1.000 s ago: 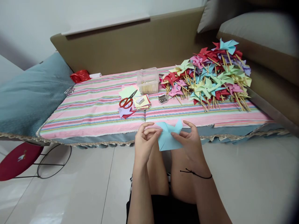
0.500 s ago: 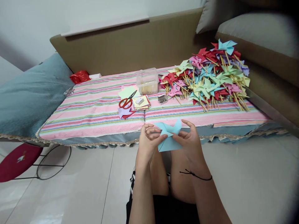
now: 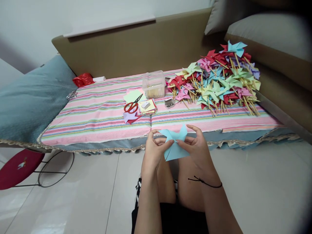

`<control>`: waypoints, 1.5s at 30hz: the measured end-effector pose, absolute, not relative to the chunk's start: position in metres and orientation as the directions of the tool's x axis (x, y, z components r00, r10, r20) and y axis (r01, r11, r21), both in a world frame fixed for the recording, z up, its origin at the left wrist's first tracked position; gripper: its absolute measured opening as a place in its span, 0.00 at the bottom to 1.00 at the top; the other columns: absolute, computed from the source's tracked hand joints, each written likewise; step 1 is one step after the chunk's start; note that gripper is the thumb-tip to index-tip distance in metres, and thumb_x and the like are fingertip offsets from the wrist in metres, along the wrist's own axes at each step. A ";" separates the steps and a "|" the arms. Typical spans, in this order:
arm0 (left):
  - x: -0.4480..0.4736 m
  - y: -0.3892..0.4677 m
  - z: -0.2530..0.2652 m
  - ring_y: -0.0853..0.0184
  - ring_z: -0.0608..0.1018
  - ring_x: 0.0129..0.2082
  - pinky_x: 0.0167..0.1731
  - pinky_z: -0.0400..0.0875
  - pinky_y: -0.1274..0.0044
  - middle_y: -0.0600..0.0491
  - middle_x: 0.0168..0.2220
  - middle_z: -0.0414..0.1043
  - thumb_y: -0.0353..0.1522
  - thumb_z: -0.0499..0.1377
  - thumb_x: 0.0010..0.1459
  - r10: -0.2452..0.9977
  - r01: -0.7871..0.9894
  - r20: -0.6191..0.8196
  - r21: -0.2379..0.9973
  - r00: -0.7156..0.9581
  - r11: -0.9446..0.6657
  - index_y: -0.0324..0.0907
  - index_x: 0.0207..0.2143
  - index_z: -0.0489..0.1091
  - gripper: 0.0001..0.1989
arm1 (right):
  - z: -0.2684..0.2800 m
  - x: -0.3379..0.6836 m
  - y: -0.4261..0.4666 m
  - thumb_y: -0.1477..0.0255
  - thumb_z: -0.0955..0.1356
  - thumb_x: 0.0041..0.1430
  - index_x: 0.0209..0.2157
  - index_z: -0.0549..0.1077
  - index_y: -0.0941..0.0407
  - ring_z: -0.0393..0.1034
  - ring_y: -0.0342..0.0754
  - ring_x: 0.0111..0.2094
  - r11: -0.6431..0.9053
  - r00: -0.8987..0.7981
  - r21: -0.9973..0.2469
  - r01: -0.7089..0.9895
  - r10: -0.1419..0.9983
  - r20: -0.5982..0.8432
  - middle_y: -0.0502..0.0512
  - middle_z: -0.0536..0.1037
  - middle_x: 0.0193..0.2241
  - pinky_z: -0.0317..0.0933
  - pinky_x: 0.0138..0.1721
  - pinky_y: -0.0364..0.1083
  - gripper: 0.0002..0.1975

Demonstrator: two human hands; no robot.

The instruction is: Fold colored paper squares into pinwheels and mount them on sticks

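A light-blue paper pinwheel (image 3: 175, 152), its upper corners curled in toward the middle and its lower part flat, is held above my lap. My left hand (image 3: 156, 151) pinches it from the left, thumb at the centre. From the other side my right hand (image 3: 193, 146) grips it, thumb also pressed near the centre and index finger raised behind a curled corner. Whether a pin sits under the thumbs I cannot tell. Beyond the hands lie red-handled scissors (image 3: 131, 106), a stack of coloured paper (image 3: 149, 109) and cut purple paper (image 3: 129, 117).
Finished pinwheels (image 3: 215, 92) on sticks are heaped at the right of the striped cloth (image 3: 97, 120). A clear plastic box (image 3: 154, 85) of thin sticks and a small open box of metal pins (image 3: 169, 103) stand mid-couch. A red stool (image 3: 19, 169) is at left.
The pinwheel has tilted slightly in my hands and its right curled corner has drawn a little inward. My thumbs have come slightly closer together at its centre.
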State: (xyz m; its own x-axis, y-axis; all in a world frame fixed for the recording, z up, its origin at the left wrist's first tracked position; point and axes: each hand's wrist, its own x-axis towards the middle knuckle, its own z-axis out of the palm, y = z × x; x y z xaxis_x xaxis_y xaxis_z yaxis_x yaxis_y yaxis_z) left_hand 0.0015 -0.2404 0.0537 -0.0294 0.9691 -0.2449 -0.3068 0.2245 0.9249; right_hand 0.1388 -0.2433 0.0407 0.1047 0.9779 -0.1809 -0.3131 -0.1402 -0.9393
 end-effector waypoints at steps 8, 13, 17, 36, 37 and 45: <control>0.002 -0.240 0.055 0.71 0.74 0.19 0.23 0.68 0.80 0.58 0.21 0.75 0.30 0.70 0.38 0.968 -0.285 -0.244 0.933 -0.055 0.219 0.43 0.42 0.56 0.32 | 0.037 0.139 -0.241 0.67 0.77 0.36 0.53 0.58 0.53 0.74 0.48 0.23 -0.163 0.083 -0.926 -0.339 0.976 -0.203 0.50 0.81 0.23 0.67 0.26 0.45 0.42; 0.002 -0.239 0.054 0.71 0.73 0.19 0.23 0.67 0.80 0.58 0.20 0.74 0.30 0.69 0.39 0.972 -0.262 -0.225 0.944 -0.073 0.199 0.44 0.41 0.56 0.30 | 0.034 0.138 -0.239 0.67 0.78 0.32 0.52 0.59 0.53 0.74 0.49 0.23 -0.178 0.098 -0.922 -0.344 0.970 -0.224 0.50 0.81 0.23 0.67 0.26 0.45 0.44; 0.001 -0.238 0.052 0.70 0.74 0.19 0.24 0.68 0.79 0.57 0.21 0.75 0.30 0.69 0.40 0.974 -0.271 -0.217 0.943 -0.067 0.192 0.44 0.42 0.56 0.30 | 0.032 0.136 -0.237 0.65 0.78 0.32 0.52 0.59 0.53 0.75 0.51 0.24 -0.183 0.113 -0.922 -0.343 0.966 -0.233 0.51 0.81 0.23 0.67 0.27 0.46 0.44; 0.003 -0.238 0.049 0.71 0.73 0.19 0.23 0.67 0.80 0.57 0.22 0.75 0.30 0.69 0.39 0.962 -0.228 -0.209 0.959 -0.174 0.167 0.43 0.44 0.55 0.32 | 0.039 0.132 -0.240 0.65 0.77 0.36 0.53 0.58 0.52 0.73 0.47 0.25 -0.144 0.111 -0.927 -0.346 0.975 -0.193 0.48 0.80 0.24 0.67 0.30 0.46 0.42; 0.003 -0.239 0.050 0.71 0.73 0.20 0.23 0.67 0.80 0.57 0.22 0.75 0.30 0.69 0.40 0.965 -0.227 -0.210 0.959 -0.159 0.171 0.44 0.44 0.54 0.31 | 0.038 0.132 -0.240 0.65 0.77 0.36 0.53 0.58 0.52 0.73 0.47 0.24 -0.141 0.116 -0.931 -0.335 0.975 -0.189 0.48 0.80 0.24 0.67 0.29 0.45 0.42; -0.002 -0.242 0.046 0.74 0.71 0.20 0.24 0.64 0.81 0.61 0.21 0.71 0.30 0.67 0.44 0.980 -0.230 -0.200 0.954 -0.021 0.190 0.45 0.46 0.55 0.30 | 0.036 0.137 -0.242 0.67 0.77 0.37 0.52 0.57 0.52 0.72 0.47 0.22 -0.170 0.080 -0.941 -0.291 0.976 -0.201 0.47 0.80 0.22 0.65 0.25 0.44 0.41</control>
State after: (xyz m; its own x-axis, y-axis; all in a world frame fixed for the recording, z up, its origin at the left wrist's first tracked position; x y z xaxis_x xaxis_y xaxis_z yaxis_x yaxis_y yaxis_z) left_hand -0.0022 -0.2423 0.0462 -0.0206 0.9795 -0.2003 -0.2303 0.1903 0.9543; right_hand 0.1369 -0.2416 0.0364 0.0799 0.9763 -0.2011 -0.2915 -0.1700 -0.9413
